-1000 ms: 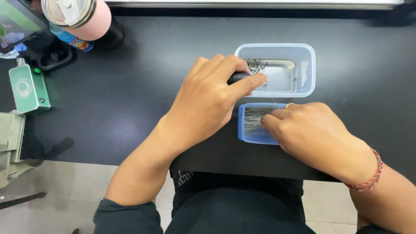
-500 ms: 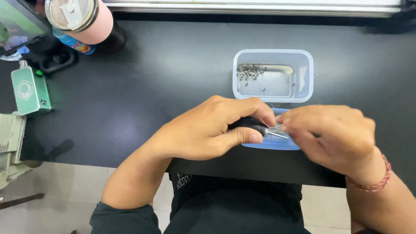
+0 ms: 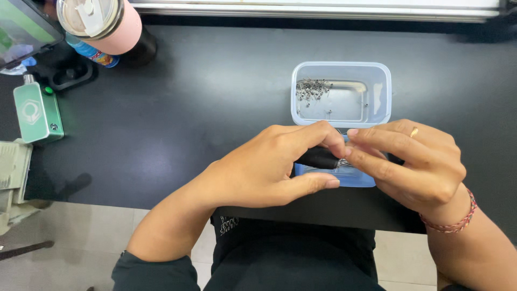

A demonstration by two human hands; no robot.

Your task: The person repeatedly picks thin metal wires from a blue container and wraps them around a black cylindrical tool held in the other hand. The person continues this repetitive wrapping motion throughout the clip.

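My left hand grips a short black tool handle that points right, over a small blue tray near the table's front edge. My right hand meets the tool's metal tip, with thumb and forefinger pinched on something too small to make out. A ring sits on one right finger and a red bead bracelet circles that wrist. Just behind both hands stands a clear plastic tub with several tiny metal parts piled in its back left corner.
On the black table, far left, lie a green metal box, a pink lidded tumbler, a blue can and a black holder. A screen corner shows top left. The table's front edge runs just below my hands.
My left hand left the tub and came toward me with the black tool. My right hand rose off the blue tray, and both hands now meet above it.
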